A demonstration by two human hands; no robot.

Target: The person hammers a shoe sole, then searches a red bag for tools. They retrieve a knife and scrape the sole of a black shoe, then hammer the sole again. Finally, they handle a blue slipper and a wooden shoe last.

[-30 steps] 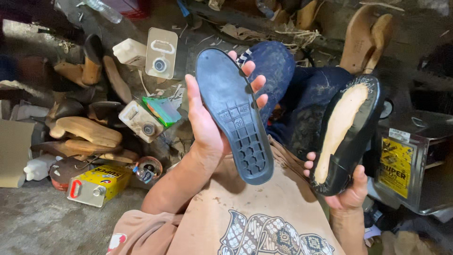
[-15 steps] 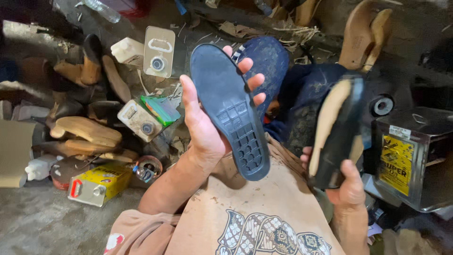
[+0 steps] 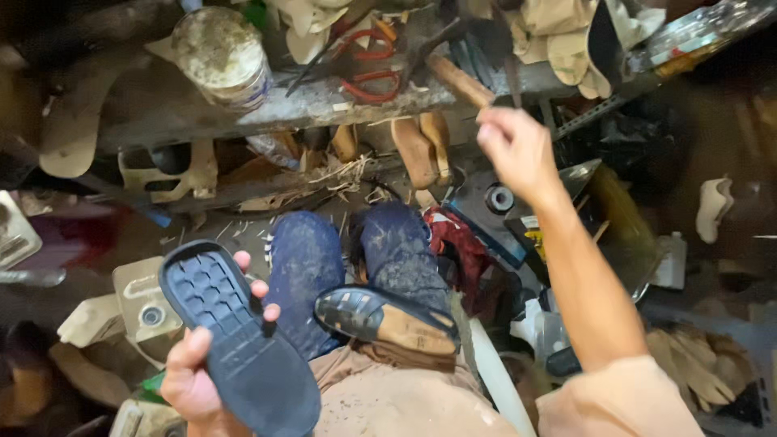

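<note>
A long grey workbench ledge (image 3: 324, 101) runs across the top of the view, crowded with tools: a dusty round tin (image 3: 220, 55) at its left, red-handled pliers (image 3: 368, 79) near the middle, and a wooden-handled hammer (image 3: 457, 77) whose handle slopes down toward the right. Below the ledge the person's knees in dark blue jeans (image 3: 303, 267) sit side by side in the centre, with a brown apron (image 3: 388, 396) spread over the lap. The dark blue rubber sole (image 3: 235, 340) is the biggest loose item, held at lower left with its ridged tread facing up and its toe pointing to the upper left. The left hand (image 3: 198, 376) grips it from behind and below: the palm is under the heel half, the thumb lies against the left edge and the fingertips (image 3: 261, 290) curl over the right edge, so most of the sole juts out above the hand. A second sole (image 3: 384, 320), dark-rimmed with a tan inner face, rests on the right thigh, touched by neither hand. The right hand (image 3: 514, 150) is stretched up to the ledge, at the end of the hammer handle, fingers curled; whether they close on it cannot be told through the blur.
</note>
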